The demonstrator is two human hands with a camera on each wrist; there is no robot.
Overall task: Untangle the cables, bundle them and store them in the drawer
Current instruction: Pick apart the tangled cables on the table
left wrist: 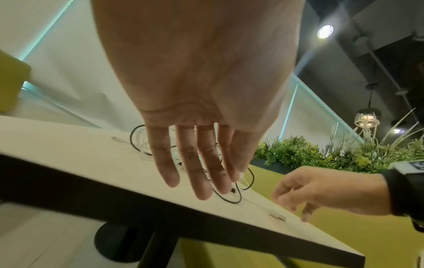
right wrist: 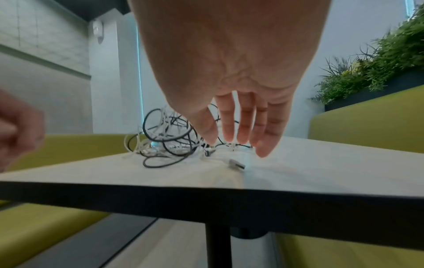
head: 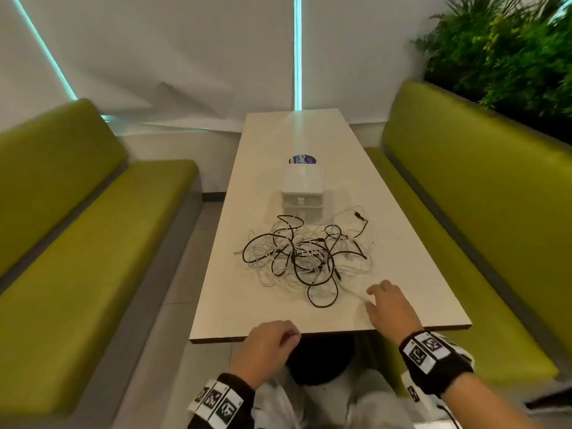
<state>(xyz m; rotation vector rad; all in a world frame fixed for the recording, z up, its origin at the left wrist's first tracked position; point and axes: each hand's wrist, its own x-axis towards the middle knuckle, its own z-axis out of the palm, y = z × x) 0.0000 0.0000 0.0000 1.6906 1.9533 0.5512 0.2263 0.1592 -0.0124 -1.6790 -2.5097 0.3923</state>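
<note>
From the head view, a tangle of black and white cables lies on the near half of a long pale worktop, just in front of a small white drawer unit whose drawers look shut. A round blue sticker shows beyond the unit. The left hand hangs at the near edge of the worktop, fingers loosely curled and holding nothing. The right hand is over the near right part of the worktop, fingers spread and relaxed, close to the outer white loops of the tangle; contact cannot be told here. Green benches run along both sides, with plants behind the right one.

The left wrist view shows the left hand's fingers nearly straight and empty above the worktop edge, the cables beyond them. It also shows a white connector lying under the right hand, which the head view barely resolves.

The right wrist view gives the tangle from low down, piled up off the surface. The right hand's fingers hang extended above the worktop, gripping nothing. A silver plug lies just below them, apart from the fingertips. The drawer unit is hidden in both wrist views.
</note>
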